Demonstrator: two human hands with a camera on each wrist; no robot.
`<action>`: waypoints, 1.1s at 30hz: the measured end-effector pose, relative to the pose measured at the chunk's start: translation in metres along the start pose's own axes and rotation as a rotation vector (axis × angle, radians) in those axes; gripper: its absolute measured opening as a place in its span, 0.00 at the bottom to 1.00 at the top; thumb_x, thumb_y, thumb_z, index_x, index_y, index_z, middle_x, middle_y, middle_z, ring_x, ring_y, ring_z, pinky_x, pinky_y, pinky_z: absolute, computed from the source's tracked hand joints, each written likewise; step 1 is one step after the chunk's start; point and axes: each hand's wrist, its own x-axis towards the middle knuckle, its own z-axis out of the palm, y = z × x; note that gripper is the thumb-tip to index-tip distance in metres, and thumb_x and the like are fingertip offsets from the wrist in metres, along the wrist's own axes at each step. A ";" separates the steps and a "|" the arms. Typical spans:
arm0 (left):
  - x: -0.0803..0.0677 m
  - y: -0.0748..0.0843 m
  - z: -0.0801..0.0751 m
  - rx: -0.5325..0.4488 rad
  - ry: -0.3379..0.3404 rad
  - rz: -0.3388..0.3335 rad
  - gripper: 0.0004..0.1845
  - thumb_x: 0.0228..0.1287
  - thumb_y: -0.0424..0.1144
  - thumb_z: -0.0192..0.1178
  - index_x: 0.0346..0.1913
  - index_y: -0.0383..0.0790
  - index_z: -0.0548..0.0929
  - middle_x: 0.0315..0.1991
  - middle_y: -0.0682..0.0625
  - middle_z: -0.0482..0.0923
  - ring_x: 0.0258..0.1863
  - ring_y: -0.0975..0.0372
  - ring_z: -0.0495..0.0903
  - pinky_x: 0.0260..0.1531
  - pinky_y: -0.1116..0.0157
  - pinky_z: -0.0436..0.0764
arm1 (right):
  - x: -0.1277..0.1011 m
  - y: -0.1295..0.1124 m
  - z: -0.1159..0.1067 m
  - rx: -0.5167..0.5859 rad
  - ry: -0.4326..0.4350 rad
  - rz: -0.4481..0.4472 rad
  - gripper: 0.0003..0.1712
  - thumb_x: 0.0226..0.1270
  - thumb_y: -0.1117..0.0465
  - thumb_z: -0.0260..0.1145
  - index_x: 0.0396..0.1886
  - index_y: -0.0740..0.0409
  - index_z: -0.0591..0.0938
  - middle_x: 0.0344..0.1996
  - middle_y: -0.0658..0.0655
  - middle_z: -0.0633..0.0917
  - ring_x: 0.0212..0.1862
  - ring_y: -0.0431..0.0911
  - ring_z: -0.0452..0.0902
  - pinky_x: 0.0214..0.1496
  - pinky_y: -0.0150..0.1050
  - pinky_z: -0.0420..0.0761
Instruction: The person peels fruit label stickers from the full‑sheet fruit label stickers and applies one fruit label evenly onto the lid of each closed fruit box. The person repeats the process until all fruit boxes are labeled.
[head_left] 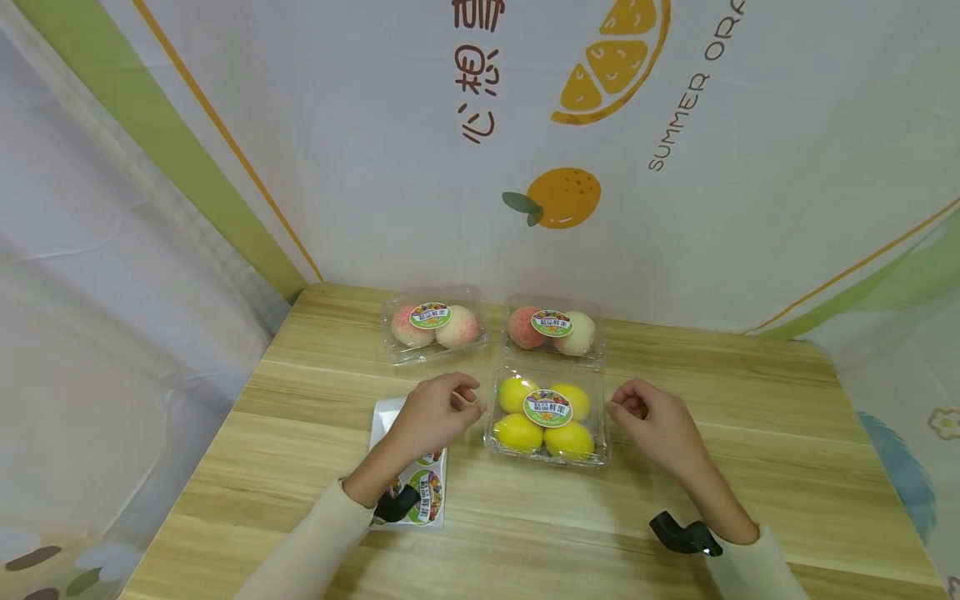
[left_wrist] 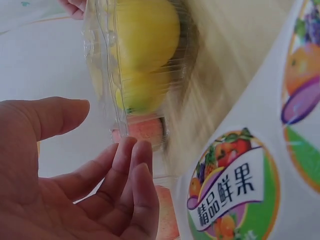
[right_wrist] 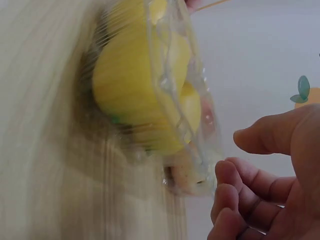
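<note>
Sleeves and wrist straps sit closest to the lens, both forearms reaching in toward the lemon box (head_left: 547, 414).

Landmark = lemon box: clear clamshell, four yellow lemons inside, round fruit sticker already on the lid. It sits flat on the table (head_left: 750, 433), mid-table.

Status, my read:
- Lemon box: lid down, sticker on. Looks done.
- Two peach boxes just behind it, left peach box (head_left: 433, 325) and right peach box (head_left: 553, 331), each with a sticker on top too. Look done.
- Sticker sheet (head_left: 420, 487) lies left of the lemon box, partly under my left forearm, with stickers left on it. No unlabelled box visible, so what remains I can't tell from these views.

Hands:
- Left hand (head_left: 438, 412): just left of the lemon box, fingers loosely curled, holding nothing. Left wrist view shows palm open toward the box wall with a gap, not touching.
- Right hand (head_left: 652, 421): just right of the lemon box, fingers loosely curled, thumb forward, holding nothing. Right wrist view shows fingertips near the box corner; contact I can't confirm, looks like a small gap.

Both wrist views are motion-blurred on the box side.
</note>
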 end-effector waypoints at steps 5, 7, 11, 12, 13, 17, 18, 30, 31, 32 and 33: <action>-0.002 -0.001 0.003 -0.018 -0.020 -0.010 0.17 0.73 0.40 0.70 0.57 0.32 0.90 0.42 0.52 0.90 0.40 0.61 0.88 0.42 0.59 0.88 | -0.004 0.007 0.000 -0.002 -0.029 0.034 0.08 0.78 0.59 0.72 0.42 0.60 0.86 0.30 0.50 0.83 0.32 0.44 0.76 0.35 0.35 0.77; -0.002 0.000 0.005 -0.017 -0.019 -0.010 0.17 0.72 0.39 0.68 0.56 0.32 0.90 0.40 0.52 0.90 0.38 0.63 0.88 0.42 0.59 0.87 | -0.005 0.008 0.000 0.004 -0.044 0.051 0.08 0.78 0.59 0.72 0.43 0.61 0.86 0.30 0.50 0.83 0.33 0.44 0.76 0.34 0.35 0.77; -0.002 0.000 0.008 -0.002 -0.014 -0.009 0.16 0.70 0.38 0.65 0.53 0.31 0.91 0.38 0.53 0.90 0.37 0.64 0.87 0.43 0.59 0.87 | -0.006 0.011 0.002 0.008 -0.069 0.076 0.09 0.79 0.59 0.71 0.44 0.62 0.87 0.30 0.51 0.84 0.33 0.45 0.76 0.34 0.36 0.77; -0.002 0.000 0.009 0.001 -0.013 -0.010 0.16 0.69 0.38 0.65 0.53 0.31 0.91 0.38 0.53 0.90 0.37 0.64 0.87 0.43 0.59 0.87 | -0.006 0.011 0.003 0.007 -0.072 0.077 0.09 0.79 0.60 0.71 0.44 0.62 0.87 0.30 0.51 0.84 0.33 0.45 0.76 0.34 0.36 0.77; -0.003 0.000 0.010 0.004 -0.013 -0.011 0.16 0.69 0.37 0.64 0.53 0.31 0.92 0.38 0.53 0.90 0.37 0.64 0.87 0.44 0.59 0.87 | -0.006 0.012 0.003 0.006 -0.075 0.079 0.08 0.79 0.60 0.71 0.44 0.62 0.87 0.30 0.51 0.84 0.32 0.45 0.76 0.34 0.36 0.77; -0.003 0.000 0.012 0.005 -0.012 -0.012 0.15 0.70 0.36 0.64 0.52 0.32 0.92 0.38 0.52 0.91 0.38 0.63 0.87 0.43 0.59 0.88 | -0.007 0.012 0.004 0.004 -0.082 0.077 0.07 0.78 0.61 0.70 0.43 0.62 0.87 0.29 0.50 0.84 0.32 0.44 0.76 0.34 0.36 0.77; -0.003 0.000 0.013 0.005 -0.010 -0.011 0.14 0.70 0.36 0.64 0.52 0.32 0.92 0.38 0.52 0.91 0.38 0.63 0.87 0.43 0.59 0.88 | -0.007 0.013 0.005 0.004 -0.084 0.077 0.07 0.78 0.61 0.70 0.43 0.62 0.87 0.29 0.50 0.84 0.32 0.44 0.76 0.34 0.36 0.77; 0.000 0.000 0.018 0.002 -0.013 0.021 0.09 0.71 0.35 0.66 0.45 0.34 0.92 0.32 0.54 0.88 0.29 0.67 0.81 0.32 0.65 0.83 | -0.007 0.011 0.008 0.019 -0.108 0.086 0.06 0.78 0.63 0.69 0.43 0.62 0.88 0.28 0.50 0.83 0.31 0.44 0.75 0.33 0.36 0.76; 0.000 0.000 0.018 0.000 -0.013 0.022 0.08 0.70 0.35 0.66 0.45 0.34 0.92 0.31 0.55 0.87 0.28 0.67 0.81 0.31 0.66 0.83 | -0.007 0.011 0.008 0.018 -0.108 0.087 0.06 0.78 0.63 0.69 0.43 0.62 0.88 0.28 0.50 0.83 0.31 0.44 0.75 0.34 0.36 0.76; 0.000 0.000 0.018 -0.001 -0.012 0.024 0.08 0.70 0.35 0.67 0.44 0.34 0.92 0.30 0.55 0.87 0.27 0.67 0.80 0.31 0.66 0.82 | -0.007 0.010 0.008 0.019 -0.108 0.089 0.06 0.78 0.63 0.69 0.43 0.62 0.89 0.28 0.50 0.83 0.31 0.44 0.76 0.34 0.36 0.76; 0.001 0.001 0.019 -0.003 -0.012 0.024 0.08 0.70 0.35 0.67 0.44 0.35 0.92 0.30 0.55 0.86 0.27 0.68 0.80 0.30 0.66 0.82 | -0.007 0.010 0.008 0.017 -0.108 0.091 0.06 0.78 0.63 0.69 0.43 0.62 0.89 0.28 0.50 0.83 0.32 0.44 0.76 0.34 0.36 0.76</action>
